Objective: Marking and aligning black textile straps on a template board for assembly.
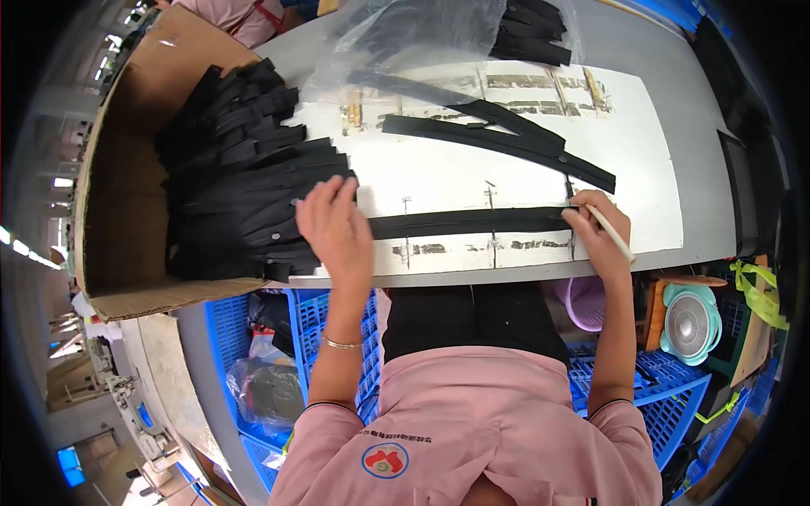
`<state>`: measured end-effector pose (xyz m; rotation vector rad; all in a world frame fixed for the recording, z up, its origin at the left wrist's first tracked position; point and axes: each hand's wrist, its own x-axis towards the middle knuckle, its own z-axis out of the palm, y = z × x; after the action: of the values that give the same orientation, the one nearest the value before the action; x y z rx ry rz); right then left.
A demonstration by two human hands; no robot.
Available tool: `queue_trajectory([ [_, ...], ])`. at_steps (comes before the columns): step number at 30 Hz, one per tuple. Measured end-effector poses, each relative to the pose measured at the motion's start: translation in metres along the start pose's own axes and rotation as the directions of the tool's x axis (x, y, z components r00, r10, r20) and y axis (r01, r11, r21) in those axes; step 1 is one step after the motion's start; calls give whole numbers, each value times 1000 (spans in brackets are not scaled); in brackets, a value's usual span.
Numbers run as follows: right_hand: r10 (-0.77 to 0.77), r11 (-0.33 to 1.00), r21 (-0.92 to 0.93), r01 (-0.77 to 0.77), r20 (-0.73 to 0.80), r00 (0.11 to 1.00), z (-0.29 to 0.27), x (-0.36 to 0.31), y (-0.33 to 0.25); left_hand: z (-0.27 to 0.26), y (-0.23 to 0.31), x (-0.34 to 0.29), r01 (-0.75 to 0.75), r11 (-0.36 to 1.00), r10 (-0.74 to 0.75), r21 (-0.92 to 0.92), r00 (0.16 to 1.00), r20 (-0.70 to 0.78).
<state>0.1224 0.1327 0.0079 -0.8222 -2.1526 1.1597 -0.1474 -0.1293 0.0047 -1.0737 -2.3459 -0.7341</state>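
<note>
A long black fabric strip lies straight across the white marked board, along its near edge. At its right end my right hand is closed around a slim white marking pen, fingertips against the strip. My left hand is at the strip's left end, fingers stretched out over the edge of a pile of black strips; its palm side is hidden. Two more black strips, one straight and one slanting, lie crossing each other farther up the board.
An open cardboard box on its side holds the pile at the left. A clear plastic bag with more black strips lies at the back. Below the table edge are blue crates, a purple basket and a teal fan.
</note>
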Motion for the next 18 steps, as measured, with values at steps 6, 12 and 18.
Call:
queue_trajectory([
  [6, -121, 906, -409, 111, 2, 993, 8, 10, -1, -4, -35, 17, 87, 993, -85, 76, 996, -36],
  [12, -178, 866, -490, 94, -127, 976, 26, 37, -1, -3, 13, 7, -29, 994, 21, -102, 997, -74],
  [18, -104, 950, -311, 38, -198, 975, 33, 16, -5, 29, 92, -37, -77, 938, 145, -338, 973, 181],
])
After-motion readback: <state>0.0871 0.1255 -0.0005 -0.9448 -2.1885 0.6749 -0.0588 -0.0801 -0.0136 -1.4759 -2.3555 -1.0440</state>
